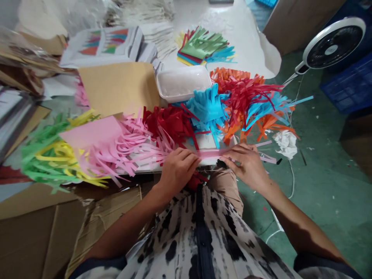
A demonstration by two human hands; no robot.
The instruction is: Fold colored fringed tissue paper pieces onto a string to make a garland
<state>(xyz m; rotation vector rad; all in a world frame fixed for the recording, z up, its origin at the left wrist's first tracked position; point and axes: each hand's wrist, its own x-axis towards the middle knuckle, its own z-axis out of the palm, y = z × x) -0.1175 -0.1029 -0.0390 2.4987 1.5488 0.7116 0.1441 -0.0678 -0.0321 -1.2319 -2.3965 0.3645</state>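
At the near table edge, a narrow pink paper strip (213,154) stretches between both hands, with loose pink fringe beyond each end. My left hand (180,167) is closed on its left part, fingers curled over it. On the right part, my right hand (245,161) pinches it between thumb and fingers. Dark red fringed paper (171,122) lies just beyond my left hand, and blue fringed paper (207,106) beyond the strip. Left of my left hand rests a pile of pink fringed paper (95,133).
Green fringe (43,155) and yellow fringe (59,157) lie at the left. A white tray (183,83), a tan sheet (119,87) and orange fringe (269,124) are farther back. A fan (334,48) stands right; cardboard (35,236) is below left.
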